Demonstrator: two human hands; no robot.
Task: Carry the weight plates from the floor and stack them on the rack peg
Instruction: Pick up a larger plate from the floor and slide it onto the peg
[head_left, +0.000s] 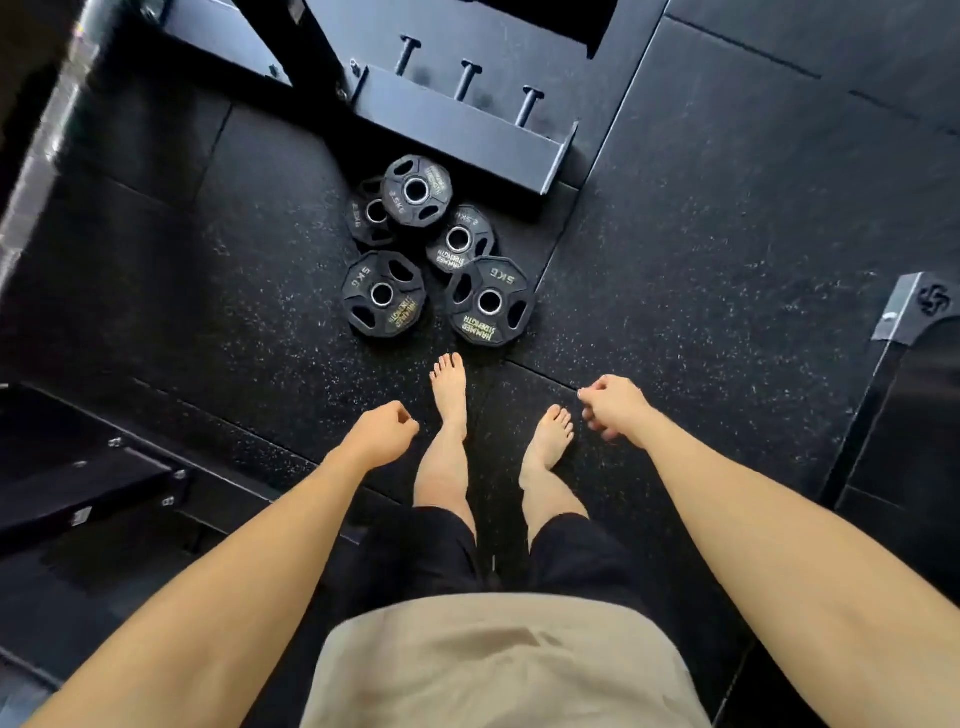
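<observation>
a person is standing barefoot on the dark speckled rubber floor (675, 249), looking straight down past a beige shirt (498, 665) and black shorts (452, 551). five black weight plates (436, 249) are lying in a loose cluster on the floor just ahead of the toes: two marked 5kg nearest the feet, side by side and slightly apart, a 2.5kg plate behind them overlapped by the right-hand 5kg one, and two more at the back, one lying partly over the other. just beyond them the black rack (467, 124) is sitting with three bare pegs (470, 80) sticking up in a row. both arms are hanging forward and holding nothing. the left hand (382, 431) is hanging with its fingers loosely curled in, and the right hand (613, 408) is also hanging with fingers loosely bent, both well short of the plates.
</observation>
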